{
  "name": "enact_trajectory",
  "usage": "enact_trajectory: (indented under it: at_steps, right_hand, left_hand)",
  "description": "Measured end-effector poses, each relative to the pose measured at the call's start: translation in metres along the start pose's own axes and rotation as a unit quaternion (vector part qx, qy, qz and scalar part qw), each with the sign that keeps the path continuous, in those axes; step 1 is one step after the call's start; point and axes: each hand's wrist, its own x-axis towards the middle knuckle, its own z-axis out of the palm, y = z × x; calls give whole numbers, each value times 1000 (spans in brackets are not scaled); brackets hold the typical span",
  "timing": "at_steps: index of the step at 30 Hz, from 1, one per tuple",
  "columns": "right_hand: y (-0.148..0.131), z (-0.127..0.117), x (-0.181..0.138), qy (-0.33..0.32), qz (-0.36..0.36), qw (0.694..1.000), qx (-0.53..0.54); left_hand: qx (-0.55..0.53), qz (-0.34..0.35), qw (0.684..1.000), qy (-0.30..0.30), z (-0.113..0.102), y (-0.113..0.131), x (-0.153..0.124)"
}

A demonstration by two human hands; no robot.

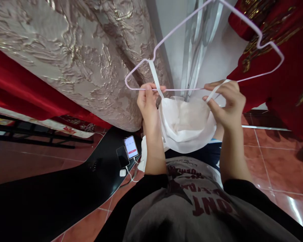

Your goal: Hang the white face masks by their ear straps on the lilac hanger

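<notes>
A light pink clothes hanger [183, 19] is held up in front of me. Its left shoulder notch carries one white strap of a sheer white strappy garment [188, 139], whose body hangs below the hanger's lower bar. My left hand [149, 101] is closed around that bar on the left, right beside the strap. On the other side, my right hand [226, 102] pinches the garment's second white strap [217, 90], with its fingers also at the bar. This strap passes over the fingers and is not in the right notch.
At left, a black bench [65, 188] bears two phones, one a lit phone [131, 147], with charging cables and a small white case [122, 172]. Beige embossed fabric [73, 50] hangs close on the left, red gold-trimmed fabric [275, 77] on the right. Red tiles cover the floor.
</notes>
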Motion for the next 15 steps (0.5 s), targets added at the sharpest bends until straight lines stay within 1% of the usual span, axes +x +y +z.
enact_trajectory:
  at_steps: [2, 4, 7, 9, 10, 12, 15]
  right_hand:
    - [12, -14, 0, 75, -23, 997, 14]
    - [35, -31, -2, 164, -46, 985, 11]
    - [73, -58, -1, 225, -81, 971, 9]
    - [85, -71, 6, 210, -89, 973, 14]
    - [85, -76, 11, 188, -81, 979, 21]
    - [74, -80, 26, 127, -52, 990, 35]
    - [44, -79, 51, 34, -22, 999, 36]
  left_hand:
    - [19, 13, 1000, 8, 1, 5, 3]
    - [37, 12, 999, 14, -2, 7, 8]
    - [38, 18, 999, 11, -6, 6, 13]
    - [34, 27, 999, 6, -7, 4, 14]
    - [37, 29, 999, 6, -7, 3, 15]
    - [44, 32, 998, 11, -6, 1, 16]
    - [34, 33, 999, 21, -5, 3, 15]
